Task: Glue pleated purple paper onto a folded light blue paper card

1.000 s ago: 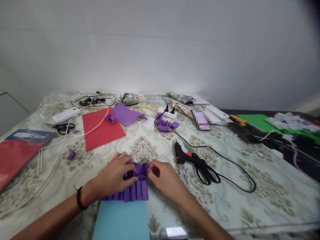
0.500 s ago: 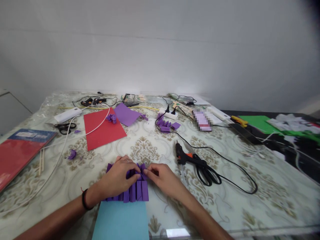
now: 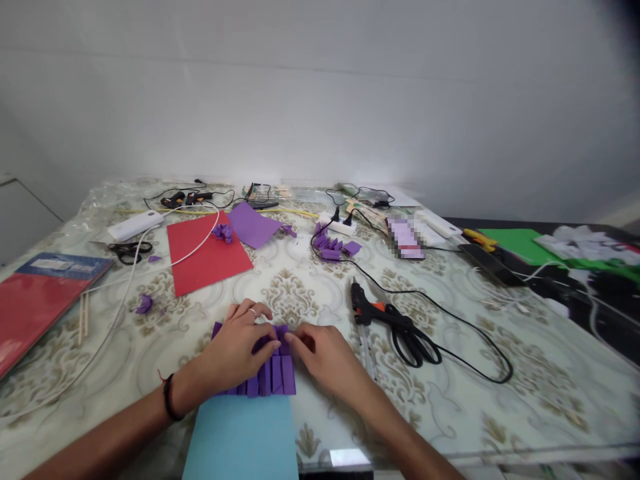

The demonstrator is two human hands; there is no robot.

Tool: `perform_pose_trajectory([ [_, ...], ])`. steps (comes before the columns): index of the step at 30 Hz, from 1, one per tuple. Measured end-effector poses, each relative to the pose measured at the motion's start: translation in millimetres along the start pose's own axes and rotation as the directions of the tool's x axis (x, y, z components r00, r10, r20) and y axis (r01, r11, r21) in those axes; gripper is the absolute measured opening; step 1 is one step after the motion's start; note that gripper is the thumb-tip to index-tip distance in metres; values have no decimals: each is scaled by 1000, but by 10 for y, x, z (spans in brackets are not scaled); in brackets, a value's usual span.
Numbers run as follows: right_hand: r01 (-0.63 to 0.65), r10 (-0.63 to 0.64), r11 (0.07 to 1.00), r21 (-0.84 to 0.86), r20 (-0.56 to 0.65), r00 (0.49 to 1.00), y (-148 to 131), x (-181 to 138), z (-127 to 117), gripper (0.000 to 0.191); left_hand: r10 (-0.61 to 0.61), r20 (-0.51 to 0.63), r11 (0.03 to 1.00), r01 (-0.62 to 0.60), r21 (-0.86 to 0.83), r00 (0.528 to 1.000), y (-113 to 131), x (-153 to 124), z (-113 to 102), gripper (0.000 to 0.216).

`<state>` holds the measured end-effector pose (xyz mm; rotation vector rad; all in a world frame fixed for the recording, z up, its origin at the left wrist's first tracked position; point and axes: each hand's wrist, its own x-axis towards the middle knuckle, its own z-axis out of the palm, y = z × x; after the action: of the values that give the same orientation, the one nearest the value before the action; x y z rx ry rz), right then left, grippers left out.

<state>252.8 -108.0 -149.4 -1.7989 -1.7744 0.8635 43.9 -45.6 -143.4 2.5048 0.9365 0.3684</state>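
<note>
A pleated purple paper sheet [image 3: 274, 373] lies on the table close to me, its near edge beside a light blue sheet [image 3: 243, 440]. My left hand [image 3: 235, 350] rests on its left part, fingers curled and pinching a fold. My right hand [image 3: 323, 357] pinches the same paper's far right edge with thumb and forefinger. A ring shows on my left hand and a dark band on that wrist.
A black glue gun [image 3: 373, 310] and black scissors [image 3: 413, 343] with a cable lie right of my hands. Farther off are a red sheet [image 3: 205, 253], a purple sheet [image 3: 253, 225], purple scraps [image 3: 333, 248], a power strip [image 3: 340, 225], another scissors [image 3: 127, 250] and a red book [image 3: 35, 303].
The raised purple fold has been pressed lower and flatter, and my hands have drawn closer together on it. The view has shifted slightly.
</note>
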Motion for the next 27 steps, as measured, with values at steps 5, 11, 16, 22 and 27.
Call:
perform_pose_trajectory([
  [5, -21, -11, 985, 171, 185, 983, -2, -220, -39, 33, 150, 8, 988, -149, -39, 989, 114, -150, -93, 15],
  [11, -150, 14, 896, 417, 311, 950, 74, -293, 65, 31, 172, 128, 984, -165, -61, 977, 190, -228, -12, 32],
  [16, -165, 15, 873, 459, 312, 950, 106, -303, 120, 34, 175, 180, 984, -163, -78, 968, 169, -270, 46, 45],
  [22, -172, 38, 875, 453, 289, 957, 118, -308, 153, 24, 122, 171, 990, -107, -97, 978, 181, -300, 80, 25],
  [27, -176, 45, 872, 457, 284, 958, 118, -315, 161, 22, 120, 142, 990, -109, -87, 982, 190, -318, 104, 21],
])
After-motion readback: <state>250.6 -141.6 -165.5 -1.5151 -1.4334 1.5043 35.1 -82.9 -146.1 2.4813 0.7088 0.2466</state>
